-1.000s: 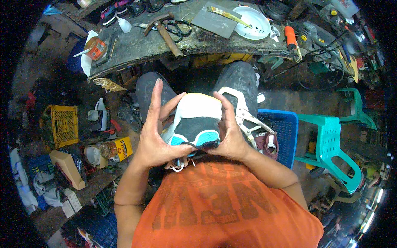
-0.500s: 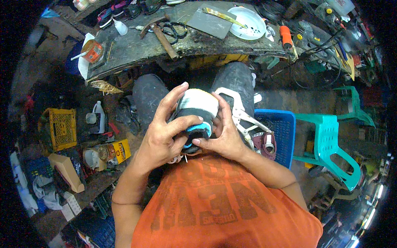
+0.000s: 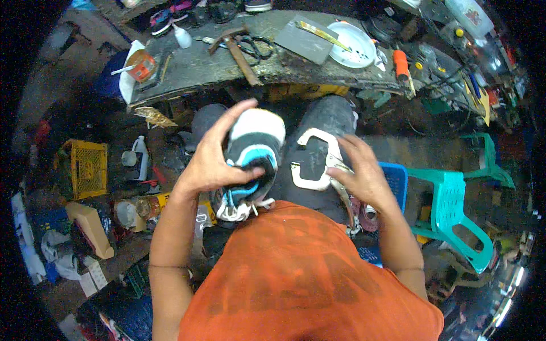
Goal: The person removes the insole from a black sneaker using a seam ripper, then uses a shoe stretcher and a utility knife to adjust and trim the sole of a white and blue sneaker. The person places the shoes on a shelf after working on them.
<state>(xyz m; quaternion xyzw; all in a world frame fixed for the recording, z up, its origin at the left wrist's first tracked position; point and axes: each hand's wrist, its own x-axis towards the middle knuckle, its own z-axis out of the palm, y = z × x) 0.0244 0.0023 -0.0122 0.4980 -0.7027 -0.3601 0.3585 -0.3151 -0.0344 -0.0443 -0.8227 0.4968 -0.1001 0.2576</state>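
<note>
My left hand [image 3: 213,156] grips a black, white and blue sneaker [image 3: 259,126] above my left thigh. Its thumb reaches into the dark shoe opening, and the fingers lie along the outer side. White laces hang loose at the end nearest my body. Over my right thigh, my right hand [image 3: 364,176] has its thumb and fingers around the body of a locking C-clamp [image 3: 311,183]. The wide pale jaws of the clamp face the sneaker and hold nothing. Part of its handles is hidden behind the hand.
Ahead stands a worn workbench [image 3: 187,68] with a hammer [image 3: 242,59], scissors [image 3: 259,45], a grey plate [image 3: 301,41], a brush [image 3: 318,33] and a white dish [image 3: 355,45]. At right are a blue basket [image 3: 396,176] and a green plastic stool [image 3: 446,199]. A yellow crate [image 3: 88,170] stands left.
My right hand has let go of the sneaker and moved right onto the C-clamp, whose jaws have turned toward the shoe. The left hand alone now holds the sneaker, shifted slightly left.
</note>
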